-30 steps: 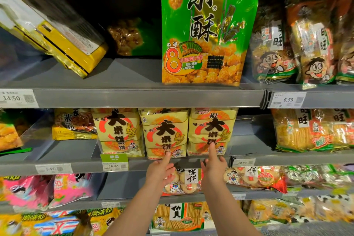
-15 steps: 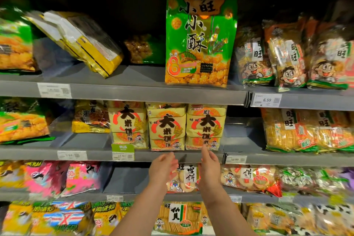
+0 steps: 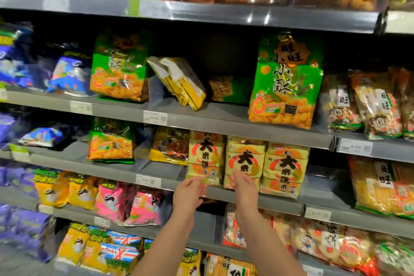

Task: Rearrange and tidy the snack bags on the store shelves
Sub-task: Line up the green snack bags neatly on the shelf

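A: Both hands have slid one bag leftward along the row since half a second back, and the view has swung wide, with far more shelving showing now.

B: Starting left: left hand (image 3: 188,194), fingers loosely curved, nothing in it, blurred with motion. Just beyond its fingertips stands the first yellow bag (image 3: 205,152), upright, its bottom edge at the shelf lip (image 3: 280,203).

A: And the right hand (image 3: 244,188)?

B: Fingers straight and together, holding nothing, laid over the lower front of the middle yellow bag (image 3: 245,159). Touching or just shy? Too blurred, can't tell.

A: Third yellow bag (image 3: 285,163)?

B: Off to the right of the right hand, nobody on it. All three stand side by side, long axes upright.

A: So the call?

B: Looks like a squaring-up. Each hand has a bag straight ahead and slightly up, left nearer the first, right nearer the middle. One loose end: a tilted yellow pack (image 3: 179,83) one shelf up, above and left of the left hand, leaning. The left hand is the nearer one for it.
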A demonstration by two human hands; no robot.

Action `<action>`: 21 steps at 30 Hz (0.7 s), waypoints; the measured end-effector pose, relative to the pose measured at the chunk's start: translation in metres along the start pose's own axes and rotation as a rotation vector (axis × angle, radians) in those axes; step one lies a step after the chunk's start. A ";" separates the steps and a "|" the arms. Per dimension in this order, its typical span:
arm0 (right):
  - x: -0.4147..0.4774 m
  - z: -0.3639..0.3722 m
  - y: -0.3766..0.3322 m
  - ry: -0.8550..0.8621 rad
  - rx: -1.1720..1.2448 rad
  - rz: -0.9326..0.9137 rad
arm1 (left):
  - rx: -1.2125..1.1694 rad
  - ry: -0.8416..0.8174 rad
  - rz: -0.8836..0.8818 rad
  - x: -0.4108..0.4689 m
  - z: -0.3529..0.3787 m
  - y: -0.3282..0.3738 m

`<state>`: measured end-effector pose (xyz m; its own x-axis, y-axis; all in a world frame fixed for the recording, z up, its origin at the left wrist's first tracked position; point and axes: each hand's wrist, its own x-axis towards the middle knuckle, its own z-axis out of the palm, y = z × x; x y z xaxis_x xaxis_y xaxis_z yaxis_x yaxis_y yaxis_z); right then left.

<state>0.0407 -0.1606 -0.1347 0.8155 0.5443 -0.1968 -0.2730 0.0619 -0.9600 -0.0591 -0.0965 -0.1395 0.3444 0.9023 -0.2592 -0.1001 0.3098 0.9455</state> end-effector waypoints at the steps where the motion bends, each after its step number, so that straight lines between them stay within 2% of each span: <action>1: -0.002 0.012 0.002 -0.007 -0.012 -0.005 | -0.003 0.006 0.004 0.004 -0.010 0.003; 8: -0.009 0.137 0.029 -0.021 -0.094 -0.035 | 0.098 0.050 0.117 0.056 -0.119 0.035; 13: -0.023 0.238 0.067 -0.135 -0.130 -0.039 | 0.247 0.122 0.217 0.108 -0.208 0.061; 21: 0.002 0.329 0.121 -0.315 -0.327 0.043 | 0.446 0.278 0.171 0.194 -0.286 0.058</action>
<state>-0.1587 0.1237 -0.1860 0.5983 0.7715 -0.2161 -0.0861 -0.2062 -0.9747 -0.2654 0.1818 -0.1915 0.0920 0.9926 -0.0793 0.2932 0.0491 0.9548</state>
